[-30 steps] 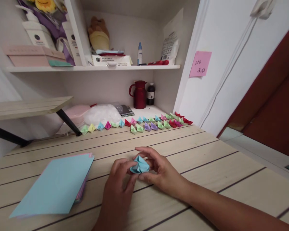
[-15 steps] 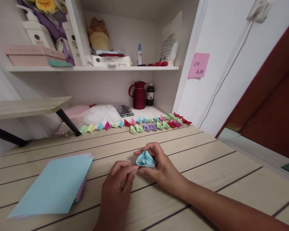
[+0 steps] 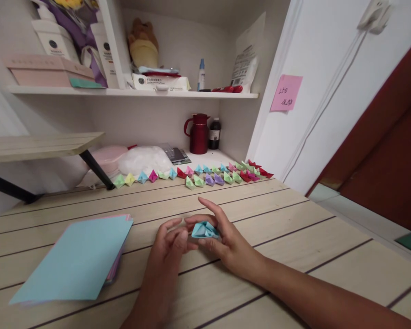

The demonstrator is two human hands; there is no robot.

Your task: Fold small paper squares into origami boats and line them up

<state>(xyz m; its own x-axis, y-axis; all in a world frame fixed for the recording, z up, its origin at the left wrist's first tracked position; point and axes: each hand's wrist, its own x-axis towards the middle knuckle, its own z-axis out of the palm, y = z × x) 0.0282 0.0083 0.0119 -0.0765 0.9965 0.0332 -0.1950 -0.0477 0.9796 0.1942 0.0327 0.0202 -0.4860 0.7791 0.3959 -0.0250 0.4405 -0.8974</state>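
Note:
A small light-blue folded paper boat (image 3: 204,230) is held just over the wooden table, pointing up at its middle fold. My right hand (image 3: 228,240) grips it from the right, thumb on the near side and a finger behind, while the index finger sticks up free. Close by the boat's left end is my left hand (image 3: 171,246), its fingers loosely curled and apart; whether a fingertip touches the paper is hard to see. A stack of coloured paper sheets (image 3: 78,258) with light blue on top lies to the left.
Two rows of little folded paper boats (image 3: 208,179) in many colours line the table's back edge. Behind them stand a red jug (image 3: 199,135), a dark bottle (image 3: 214,134) and a white plastic bag (image 3: 144,160). A raised wooden shelf (image 3: 44,144) on black legs overhangs the left.
My left fingers have come off the boat's left corner and loosened. My right index finger has lifted from the paper, and the boat looks flatter and tipped differently.

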